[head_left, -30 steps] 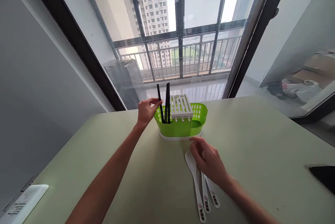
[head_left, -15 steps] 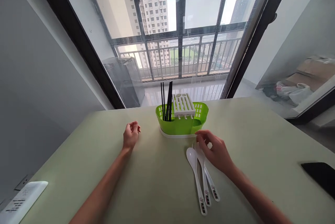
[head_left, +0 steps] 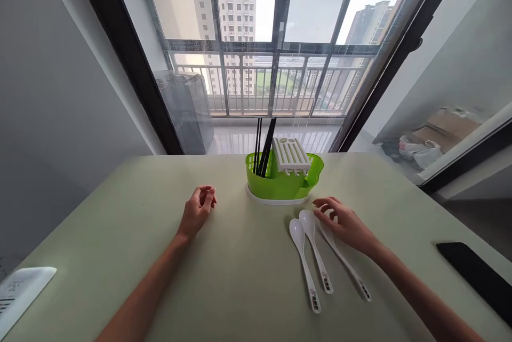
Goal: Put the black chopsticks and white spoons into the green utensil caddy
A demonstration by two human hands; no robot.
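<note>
My left hand (head_left: 199, 204) rests on the table (head_left: 236, 278), fingers loosely curled in, with nothing seen in them. On the right, my right hand (head_left: 344, 223) hovers low with bent, parted fingers, over the head of a white long-handled utensil (head_left: 348, 264); that head is partly hidden, so its kind is unclear. Two white spoons lie beside it: a middle spoon (head_left: 316, 248) close to my right thumb, and a left spoon (head_left: 304, 267). Just beyond stands a green utensil basket (head_left: 276, 188) on a white base, holding black chopsticks (head_left: 267, 150) upright at its left side.
A white slotted rack (head_left: 291, 155) with small hooks sits on the basket. At the right edge lies a flat black object (head_left: 476, 278); at the left edge, a white object with dark print (head_left: 24, 294). Behind the table is a glass door onto a balcony.
The three white utensils have spread apart, the rightmost swinging out to the right. My right hand has shifted right and its fingers have parted more. The view has also moved slightly.
</note>
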